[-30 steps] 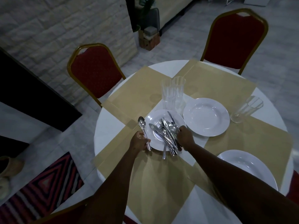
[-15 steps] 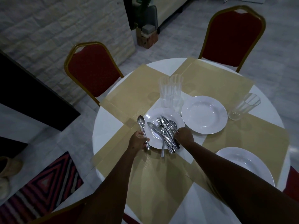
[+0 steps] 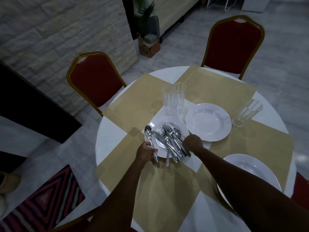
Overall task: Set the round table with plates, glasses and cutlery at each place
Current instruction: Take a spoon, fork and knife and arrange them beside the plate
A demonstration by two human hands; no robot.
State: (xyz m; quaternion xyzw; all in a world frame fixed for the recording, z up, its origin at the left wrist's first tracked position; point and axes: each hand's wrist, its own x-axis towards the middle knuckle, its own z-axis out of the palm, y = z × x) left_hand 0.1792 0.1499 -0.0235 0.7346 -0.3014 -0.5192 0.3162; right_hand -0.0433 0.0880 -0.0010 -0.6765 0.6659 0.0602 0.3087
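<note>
A round table (image 3: 110, 131) with a white cloth and four tan placemats, seen from above by a person leaning over it in dim light. All places below are given relative to the plate of cutlery (image 3: 167, 136), which sits near the table's middle.

Left of that plate, the left hand (image 3: 145, 152) pinches the handle of a single spoon (image 3: 150, 139); its bowl lies at the plate's left rim, over the corner of the left placemat (image 3: 132, 106), which is otherwise bare. Behind that mat stands a red chair with a gold frame (image 3: 93, 81).

On the plate itself lies a loose heap of forks, spoons and knives (image 3: 172, 143), handles spilling over its near edge. The near placemat (image 3: 157, 195), just in front, holds nothing yet.

Just behind the plate stand two clear glasses (image 3: 173, 99), touching each other, not yet dealt out.

At the plate's right edge, the right hand (image 3: 192, 143) has its fingers curled around a few cutlery handles in the heap; its grip looks closed on them.

Further right, touching the plate's rim, is an empty white plate (image 3: 209, 122), and beyond it a third glass (image 3: 247, 115) beside the far-right placemat. Nearer and to the right, another white plate (image 3: 247, 171) is partly hidden by the right arm.

The setting seems barely begun: plates and glasses mostly cluster centrally, and no cutlery is laid at any place.
</note>
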